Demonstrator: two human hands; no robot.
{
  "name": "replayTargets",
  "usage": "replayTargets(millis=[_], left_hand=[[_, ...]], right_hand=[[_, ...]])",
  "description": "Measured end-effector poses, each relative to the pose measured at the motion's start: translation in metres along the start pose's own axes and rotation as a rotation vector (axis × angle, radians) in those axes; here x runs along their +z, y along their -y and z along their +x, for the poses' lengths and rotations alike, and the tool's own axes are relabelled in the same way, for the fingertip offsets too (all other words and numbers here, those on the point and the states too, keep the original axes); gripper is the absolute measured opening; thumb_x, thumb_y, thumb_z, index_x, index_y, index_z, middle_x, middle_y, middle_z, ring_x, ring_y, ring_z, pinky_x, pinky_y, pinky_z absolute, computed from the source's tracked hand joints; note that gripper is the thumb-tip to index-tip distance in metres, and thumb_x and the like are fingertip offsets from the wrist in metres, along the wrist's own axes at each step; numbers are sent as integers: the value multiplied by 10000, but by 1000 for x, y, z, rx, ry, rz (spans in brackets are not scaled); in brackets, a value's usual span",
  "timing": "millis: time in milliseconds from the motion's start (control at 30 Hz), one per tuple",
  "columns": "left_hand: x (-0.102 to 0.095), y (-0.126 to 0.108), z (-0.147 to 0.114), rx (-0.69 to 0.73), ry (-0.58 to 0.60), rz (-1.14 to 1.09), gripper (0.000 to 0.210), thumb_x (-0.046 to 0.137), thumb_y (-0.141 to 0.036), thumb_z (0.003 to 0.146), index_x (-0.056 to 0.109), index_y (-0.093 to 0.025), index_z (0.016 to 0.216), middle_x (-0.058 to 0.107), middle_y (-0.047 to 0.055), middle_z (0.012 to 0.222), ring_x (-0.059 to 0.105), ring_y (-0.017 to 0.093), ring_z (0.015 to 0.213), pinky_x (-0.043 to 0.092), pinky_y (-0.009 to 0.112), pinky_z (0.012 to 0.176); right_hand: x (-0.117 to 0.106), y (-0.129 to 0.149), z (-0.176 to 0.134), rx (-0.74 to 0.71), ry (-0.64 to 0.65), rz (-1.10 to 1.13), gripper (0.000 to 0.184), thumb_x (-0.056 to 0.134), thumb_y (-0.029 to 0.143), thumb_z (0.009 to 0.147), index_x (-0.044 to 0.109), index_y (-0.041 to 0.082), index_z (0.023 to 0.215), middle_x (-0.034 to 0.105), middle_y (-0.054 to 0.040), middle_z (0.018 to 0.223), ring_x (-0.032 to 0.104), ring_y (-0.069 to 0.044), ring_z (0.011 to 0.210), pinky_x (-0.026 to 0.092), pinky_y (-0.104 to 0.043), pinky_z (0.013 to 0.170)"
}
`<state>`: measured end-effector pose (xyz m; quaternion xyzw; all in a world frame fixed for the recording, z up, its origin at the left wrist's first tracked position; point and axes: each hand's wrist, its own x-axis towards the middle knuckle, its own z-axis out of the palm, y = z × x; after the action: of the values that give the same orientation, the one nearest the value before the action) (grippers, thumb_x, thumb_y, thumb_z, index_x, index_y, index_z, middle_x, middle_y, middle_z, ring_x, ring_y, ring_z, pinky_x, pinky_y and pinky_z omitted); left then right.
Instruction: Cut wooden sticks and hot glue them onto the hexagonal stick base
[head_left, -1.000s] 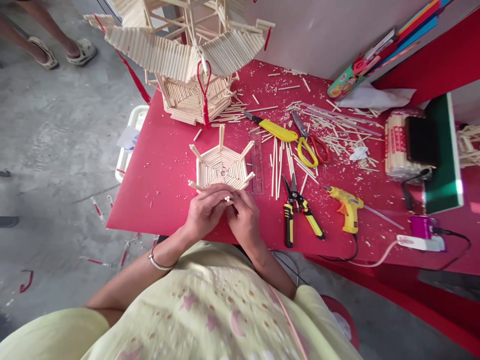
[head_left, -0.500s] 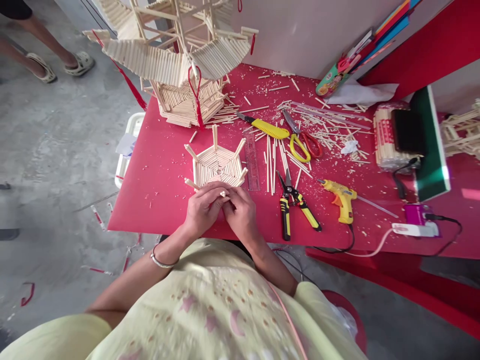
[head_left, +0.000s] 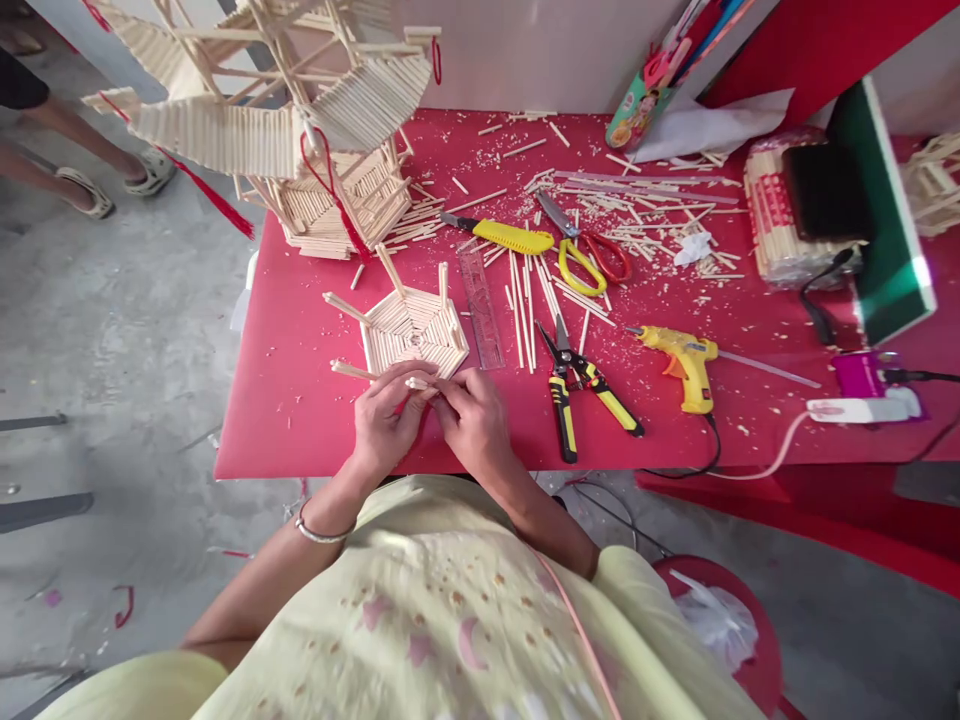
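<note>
Both hands meet at the near edge of a small hexagonal base (head_left: 415, 333) made of thin wooden sticks in concentric rings. Stick posts rise from several of its corners. My left hand (head_left: 390, 415) and my right hand (head_left: 474, 415) pinch a short bundle of wooden sticks (head_left: 417, 383) between their fingertips, its pale end showing. Whether this bundle is joined to the base's near corner cannot be told, since the fingers cover it. A clear ruler (head_left: 482, 310) lies just right of the base.
A large stick pagoda (head_left: 341, 200) with red tassels stands back left. A yellow utility knife (head_left: 514, 236), scissors (head_left: 581, 265), pruning shears (head_left: 574, 385), a glue gun (head_left: 684, 365) and loose sticks (head_left: 523, 310) cover the table's right. A person's legs (head_left: 82, 140) show at far left.
The view has shifted, so the pagoda and base sit further left. My hands stay together at the base's near edge, and the pinched bundle's end now points more to the left.
</note>
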<state>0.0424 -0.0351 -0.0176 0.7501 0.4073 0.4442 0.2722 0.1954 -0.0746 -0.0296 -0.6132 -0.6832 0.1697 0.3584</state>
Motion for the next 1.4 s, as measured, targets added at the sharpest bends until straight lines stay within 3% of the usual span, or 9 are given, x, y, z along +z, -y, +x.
replayTargets(millis=[333, 533, 700, 833, 1033, 1200, 1300, 1400], left_hand=[[-1, -5, 0, -54, -1, -38, 115, 644, -260, 980, 745, -210, 1007, 781, 80, 1102, 741, 223, 1085, 570, 448, 1078], [-1, -2, -6, -71, -2, -166, 270, 660, -352, 977, 718, -232, 1211, 782, 80, 1133, 731, 245, 1121, 505, 502, 1153], [1, 0, -4, -96, -4, -167, 142, 633, -323, 1001, 741, -244, 1048, 777, 50, 1019, 738, 212, 1008, 539, 497, 1107], [-1, -1, -1, -80, -40, -69, 143, 644, -333, 996, 739, -246, 1059, 722, 79, 1126, 695, 229, 1111, 580, 465, 1037], [-1, 0, 1, -52, -44, 31, 155, 600, -342, 1018, 715, -240, 1039, 679, 94, 1202, 671, 242, 1169, 591, 459, 1014], [1, -2, 2, -9, -59, 33, 117, 625, -276, 1000, 730, -234, 1028, 702, 69, 1080, 693, 230, 1102, 593, 455, 1014], [2, 1, -2, -19, -113, 17, 119, 645, -269, 983, 753, -230, 1012, 703, 68, 1065, 714, 234, 1038, 603, 448, 993], [4, 9, -7, -45, -81, -8, 112, 641, -256, 984, 752, -256, 991, 730, 40, 1027, 729, 263, 1101, 586, 432, 993]], right_hand=[[-3, 2, 3, 7, 31, -22, 296, 484, 293, 1083, 764, 209, 1131, 650, -79, 971, 578, -216, 946, 467, -334, 816], [-3, 4, 2, 33, 54, -27, 265, 481, 290, 1081, 738, 244, 1127, 636, -57, 968, 555, -213, 945, 440, -327, 824], [-4, 3, 1, 44, 46, 17, 237, 512, 251, 1062, 745, 216, 1038, 647, -64, 970, 581, -205, 950, 459, -322, 836], [-4, 0, 2, 49, 25, 81, 243, 542, 293, 1058, 731, 224, 1195, 669, -73, 988, 620, -214, 943, 502, -337, 836], [-7, -2, 2, 92, 17, 188, 431, 554, 302, 1050, 541, 202, 1469, 693, -94, 1042, 659, -238, 977, 562, -387, 896], [-29, 3, -7, 31, 4, 185, 423, 550, 255, 1042, 546, 209, 1463, 695, -117, 1167, 667, -232, 1101, 569, -376, 987], [-54, 4, -13, -6, -42, 128, 372, 545, 274, 1049, 598, 213, 1412, 711, -105, 1188, 681, -208, 1102, 567, -348, 1008], [-82, -7, -18, 41, -143, 9, 299, 547, 285, 1051, 675, 235, 1316, 736, -87, 1156, 701, -189, 1050, 568, -326, 986]])
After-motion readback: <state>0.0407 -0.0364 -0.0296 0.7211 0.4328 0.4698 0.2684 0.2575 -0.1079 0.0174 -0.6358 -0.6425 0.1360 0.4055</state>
